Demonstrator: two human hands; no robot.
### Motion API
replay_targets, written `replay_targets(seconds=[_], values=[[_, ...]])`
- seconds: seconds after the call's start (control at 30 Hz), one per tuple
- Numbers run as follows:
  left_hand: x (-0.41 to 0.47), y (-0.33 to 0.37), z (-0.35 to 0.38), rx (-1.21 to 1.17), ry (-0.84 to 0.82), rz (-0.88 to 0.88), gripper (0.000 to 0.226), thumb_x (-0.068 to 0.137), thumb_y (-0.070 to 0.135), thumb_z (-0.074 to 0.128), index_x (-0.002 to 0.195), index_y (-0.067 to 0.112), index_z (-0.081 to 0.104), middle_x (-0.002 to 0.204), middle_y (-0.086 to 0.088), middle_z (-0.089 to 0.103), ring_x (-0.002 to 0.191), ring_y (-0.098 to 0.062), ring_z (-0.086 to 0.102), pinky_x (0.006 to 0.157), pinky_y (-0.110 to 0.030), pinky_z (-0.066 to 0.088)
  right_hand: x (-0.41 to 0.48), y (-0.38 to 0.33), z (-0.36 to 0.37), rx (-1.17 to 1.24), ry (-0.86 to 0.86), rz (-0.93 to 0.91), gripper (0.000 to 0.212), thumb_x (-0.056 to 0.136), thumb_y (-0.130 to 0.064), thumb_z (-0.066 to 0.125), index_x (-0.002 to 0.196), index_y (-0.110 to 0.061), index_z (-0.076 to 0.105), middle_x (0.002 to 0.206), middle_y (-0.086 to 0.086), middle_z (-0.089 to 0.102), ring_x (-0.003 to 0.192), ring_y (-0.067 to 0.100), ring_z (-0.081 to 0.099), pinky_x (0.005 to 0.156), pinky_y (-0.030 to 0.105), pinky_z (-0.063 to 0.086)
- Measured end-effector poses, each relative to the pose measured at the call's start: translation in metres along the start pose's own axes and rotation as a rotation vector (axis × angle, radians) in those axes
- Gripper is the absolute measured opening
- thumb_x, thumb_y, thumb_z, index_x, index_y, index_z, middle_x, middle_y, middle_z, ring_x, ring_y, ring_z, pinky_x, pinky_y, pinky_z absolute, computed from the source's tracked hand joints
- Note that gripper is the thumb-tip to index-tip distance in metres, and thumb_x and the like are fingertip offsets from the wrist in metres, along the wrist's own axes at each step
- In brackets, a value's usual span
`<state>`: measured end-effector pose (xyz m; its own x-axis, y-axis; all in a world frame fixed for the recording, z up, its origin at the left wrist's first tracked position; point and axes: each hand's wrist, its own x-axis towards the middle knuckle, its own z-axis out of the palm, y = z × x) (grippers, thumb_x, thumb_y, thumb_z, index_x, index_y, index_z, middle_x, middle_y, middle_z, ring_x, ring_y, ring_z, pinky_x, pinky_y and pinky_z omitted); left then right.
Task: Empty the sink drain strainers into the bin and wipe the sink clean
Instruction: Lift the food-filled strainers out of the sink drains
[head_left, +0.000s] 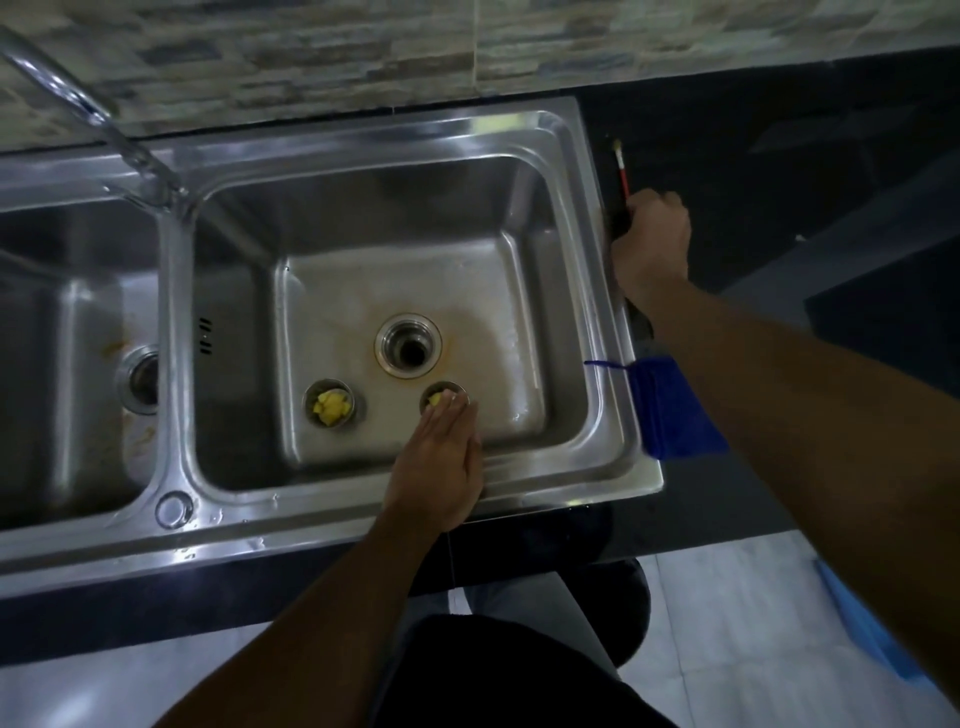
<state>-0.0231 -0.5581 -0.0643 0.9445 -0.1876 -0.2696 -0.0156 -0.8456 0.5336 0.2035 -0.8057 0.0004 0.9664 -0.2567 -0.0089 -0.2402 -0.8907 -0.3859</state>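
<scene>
Two small steel strainers holding yellow scraps stand on the floor of the right sink basin (519, 291). The left strainer (332, 404) stands free. My left hand (441, 457) reaches down into the basin, its straight fingers lying over the right strainer (439, 394); its thumb is hidden. The open drain (409, 345) lies just behind both strainers. On the black counter by the sink's right rim, my right hand (652, 244) is curled round a thin red-shafted tool (622, 171). A blue cloth (670, 410) lies over the right rim, under my right forearm.
The left basin (67, 332) has its own drain (140, 379) and brown stains. A chrome tap (104, 119) arches over the divider. A blue bin (872, 634) shows on the floor at the lower right. A tiled wall stands behind the sink.
</scene>
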Motion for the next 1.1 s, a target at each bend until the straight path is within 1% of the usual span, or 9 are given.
replay_targets(seconds=[0.17,0.27,0.33,0.5,0.6,0.7,0.77,0.9,1.1], values=[[0.000,-0.001,0.000,-0.001,-0.004,-0.017,0.056,0.104,0.040,0.027,0.155,0.017,0.034,0.164,-0.006,0.029,0.154,-0.020,0.018,0.122,-0.030,0.012,0.003,0.003,-0.006,0.063,-0.043,0.067,0.022,0.085,-0.005,0.069,0.107,-0.006,0.069,0.115,0.015,0.063,0.101,0.023,0.062,0.085,0.028,0.054],[-0.001,0.001,-0.002,0.023,0.004,-0.014,0.054,0.105,0.036,0.032,0.154,0.014,0.036,0.163,-0.008,0.031,0.154,-0.020,0.020,0.124,-0.031,0.011,-0.018,-0.005,0.000,0.085,0.027,-0.078,0.019,0.093,-0.012,0.062,0.108,-0.008,0.072,0.115,0.015,0.057,0.089,0.013,0.050,0.077,0.017,0.040],[-0.002,0.001,-0.006,0.033,0.019,-0.024,0.053,0.105,0.033,0.035,0.154,0.012,0.037,0.162,-0.009,0.034,0.153,-0.022,0.023,0.125,-0.030,0.010,-0.033,-0.016,0.003,0.140,0.053,-0.205,0.020,0.097,-0.017,0.057,0.109,-0.009,0.071,0.112,0.013,0.058,0.086,0.014,0.053,0.078,0.022,0.047],[-0.001,0.000,-0.018,-0.023,0.040,-0.127,0.046,0.102,0.029,0.043,0.146,0.015,0.047,0.147,-0.009,0.052,0.135,-0.024,0.047,0.116,-0.035,0.032,-0.070,-0.039,0.015,0.415,-0.191,-0.434,0.041,0.103,-0.010,0.047,0.141,-0.027,0.050,0.112,0.009,0.062,0.089,0.017,0.065,0.075,0.026,0.058],[0.004,-0.018,-0.033,-0.022,-0.001,-0.180,0.043,0.100,0.029,0.044,0.140,0.016,0.053,0.135,-0.010,0.061,0.123,-0.027,0.055,0.108,-0.038,0.042,-0.094,-0.053,0.028,0.658,-0.317,-0.265,0.042,0.100,-0.001,0.049,0.134,-0.024,0.057,0.099,0.017,0.061,0.079,0.036,0.065,0.067,0.046,0.060],[0.009,-0.045,-0.048,-0.024,-0.071,-0.239,0.044,0.100,0.028,0.044,0.142,0.017,0.051,0.139,-0.009,0.059,0.126,-0.029,0.055,0.104,-0.041,0.045,-0.109,-0.065,0.037,0.837,-0.410,0.009,0.027,0.101,-0.015,0.051,0.121,-0.028,0.065,0.107,0.000,0.074,0.102,0.019,0.072,0.091,0.047,0.059],[0.013,-0.062,-0.056,0.003,-0.132,-0.268,0.046,0.100,0.027,0.044,0.146,0.019,0.046,0.144,-0.007,0.054,0.130,-0.028,0.053,0.105,-0.043,0.045,-0.122,-0.071,0.041,0.917,-0.469,0.088,0.017,0.094,-0.033,0.061,0.110,-0.034,0.069,0.110,-0.006,0.075,0.106,0.011,0.072,0.094,0.045,0.059],[0.024,-0.086,-0.063,0.029,-0.188,-0.277,0.051,0.098,0.020,0.050,0.148,0.015,0.044,0.148,-0.009,0.051,0.135,-0.029,0.049,0.109,-0.041,0.042,-0.150,-0.075,0.053,0.799,-0.387,0.062,0.013,0.087,-0.034,0.074,0.096,-0.027,0.067,0.094,-0.001,0.078,0.092,0.014,0.076,0.084,0.048,0.062],[0.032,-0.126,-0.068,0.106,-0.089,-0.387,0.076,0.096,0.017,0.057,0.159,0.008,0.015,0.167,-0.015,0.011,0.155,-0.032,0.011,0.127,-0.039,0.013,-0.184,-0.092,0.078,0.612,-0.415,-0.001,0.034,0.106,-0.032,0.043,0.105,-0.020,0.074,0.085,0.000,0.071,0.082,0.014,0.070,0.084,0.041,0.059]])
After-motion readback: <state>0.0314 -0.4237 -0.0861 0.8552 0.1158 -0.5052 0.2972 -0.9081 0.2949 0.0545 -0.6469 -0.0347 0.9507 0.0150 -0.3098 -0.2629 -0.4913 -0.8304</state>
